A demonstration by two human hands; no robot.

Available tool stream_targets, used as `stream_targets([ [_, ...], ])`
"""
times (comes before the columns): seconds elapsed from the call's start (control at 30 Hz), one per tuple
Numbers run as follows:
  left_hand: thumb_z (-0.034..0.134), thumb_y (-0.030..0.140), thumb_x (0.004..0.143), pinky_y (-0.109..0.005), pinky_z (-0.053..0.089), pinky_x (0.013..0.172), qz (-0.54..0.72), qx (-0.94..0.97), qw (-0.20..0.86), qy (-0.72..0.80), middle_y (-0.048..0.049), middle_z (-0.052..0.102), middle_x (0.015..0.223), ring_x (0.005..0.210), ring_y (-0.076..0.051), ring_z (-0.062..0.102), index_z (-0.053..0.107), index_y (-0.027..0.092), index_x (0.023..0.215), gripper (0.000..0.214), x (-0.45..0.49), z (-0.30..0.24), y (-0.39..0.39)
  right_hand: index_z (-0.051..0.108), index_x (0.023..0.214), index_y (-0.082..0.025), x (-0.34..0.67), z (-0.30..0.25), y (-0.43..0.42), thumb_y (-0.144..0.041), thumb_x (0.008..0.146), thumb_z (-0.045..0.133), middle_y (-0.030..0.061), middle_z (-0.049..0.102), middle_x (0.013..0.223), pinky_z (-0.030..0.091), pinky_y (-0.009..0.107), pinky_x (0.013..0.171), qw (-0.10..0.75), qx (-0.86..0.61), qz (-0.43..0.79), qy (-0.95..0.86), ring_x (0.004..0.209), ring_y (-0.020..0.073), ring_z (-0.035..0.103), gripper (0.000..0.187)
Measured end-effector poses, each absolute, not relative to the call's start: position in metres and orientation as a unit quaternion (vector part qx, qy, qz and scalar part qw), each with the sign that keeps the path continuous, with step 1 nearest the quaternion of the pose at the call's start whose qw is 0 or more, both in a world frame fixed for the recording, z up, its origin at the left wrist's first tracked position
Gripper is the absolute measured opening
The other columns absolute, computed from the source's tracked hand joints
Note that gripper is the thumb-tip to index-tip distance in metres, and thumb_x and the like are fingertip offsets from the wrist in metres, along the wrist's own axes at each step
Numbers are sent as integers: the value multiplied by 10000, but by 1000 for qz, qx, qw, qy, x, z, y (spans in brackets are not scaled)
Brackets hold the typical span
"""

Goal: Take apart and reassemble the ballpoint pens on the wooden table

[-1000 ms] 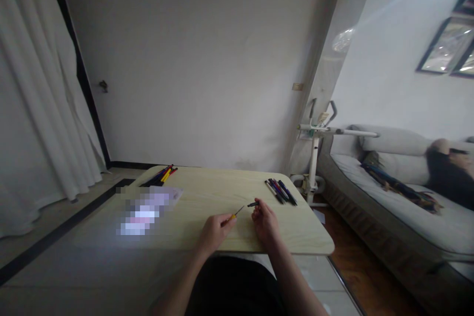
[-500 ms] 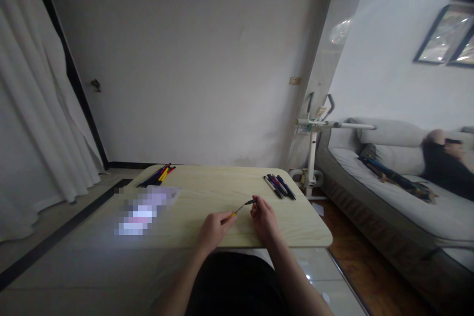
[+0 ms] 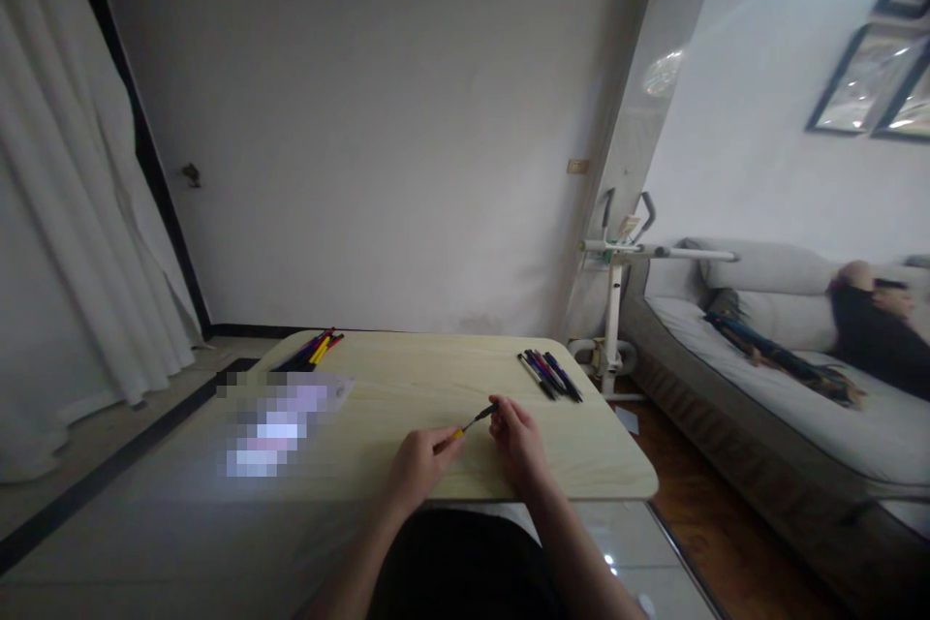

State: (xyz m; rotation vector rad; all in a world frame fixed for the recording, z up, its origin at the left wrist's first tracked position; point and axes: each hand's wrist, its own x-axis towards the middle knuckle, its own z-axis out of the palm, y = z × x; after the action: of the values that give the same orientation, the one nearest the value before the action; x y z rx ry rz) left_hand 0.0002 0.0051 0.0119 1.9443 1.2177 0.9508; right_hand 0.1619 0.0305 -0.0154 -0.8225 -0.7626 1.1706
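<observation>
My left hand [image 3: 425, 460] is closed, pinching the yellow end [image 3: 457, 433] of a slim pen piece between thumb and fingertips. From it a thin rod like a pen refill [image 3: 470, 423] slants up to the right. A dark pen piece [image 3: 487, 411] meets the rod's far end, and the fingers of my right hand [image 3: 517, 436] are closed on that piece. Whether the two pieces are joined I cannot tell. Both hands are just above the near part of the light wooden table [image 3: 407, 373].
Several dark, white and red pens [image 3: 550, 376] lie side by side at the table's right. More pens, black, yellow and red [image 3: 314, 350], are at its far left, beside a blurred-out bright patch [image 3: 280, 431]. A person [image 3: 876, 320] is on the sofa [image 3: 770, 407], right of an exercise machine [image 3: 614, 300].
The whole view has shifted slightly, so the table appears a little lower. My hands keep their grips, and the dark piece lies more in line with the thin rod.
</observation>
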Motion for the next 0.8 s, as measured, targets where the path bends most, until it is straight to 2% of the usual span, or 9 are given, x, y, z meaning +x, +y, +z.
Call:
stream_targets([
  [0.2, 416, 405, 747, -232, 394, 602, 364, 740, 328, 461, -58, 656, 723, 655, -180, 550, 665, 145, 854, 375, -1, 17, 2, 631, 770, -156, 157, -11, 25, -419, 657, 606, -25, 449, 528, 237, 208, 415, 652, -405, 505, -396, 454, 73, 359, 287],
  [0.4, 408, 399, 745, -229, 379, 579, 362, 743, 322, 462, -40, 627, 659, 629, -171, 529, 664, 138, 832, 376, -2, 19, 0, 646, 825, -143, 156, -10, 23, -411, 673, 602, -8, 490, 575, 245, 200, 429, 617, -403, 506, -447, 473, 68, 372, 312],
  [0.63, 413, 417, 743, -216, 349, 547, 381, 733, 320, 465, -24, 580, 603, 591, -148, 493, 656, 121, 755, 383, -2, 15, 3, 626, 887, -165, 145, -10, 21, -402, 698, 580, -20, 470, 590, 256, 190, 431, 615, -365, 545, -439, 465, 59, 376, 307],
  [0.8, 373, 423, 777, -208, 318, 523, 381, 740, 310, 459, -17, 540, 574, 569, -132, 465, 631, 115, 705, 408, -3, 12, 5, 616, 882, -139, 141, -12, 21, -430, 692, 574, -16, 471, 582, 259, 193, 425, 608, -378, 531, -453, 458, 62, 377, 349],
])
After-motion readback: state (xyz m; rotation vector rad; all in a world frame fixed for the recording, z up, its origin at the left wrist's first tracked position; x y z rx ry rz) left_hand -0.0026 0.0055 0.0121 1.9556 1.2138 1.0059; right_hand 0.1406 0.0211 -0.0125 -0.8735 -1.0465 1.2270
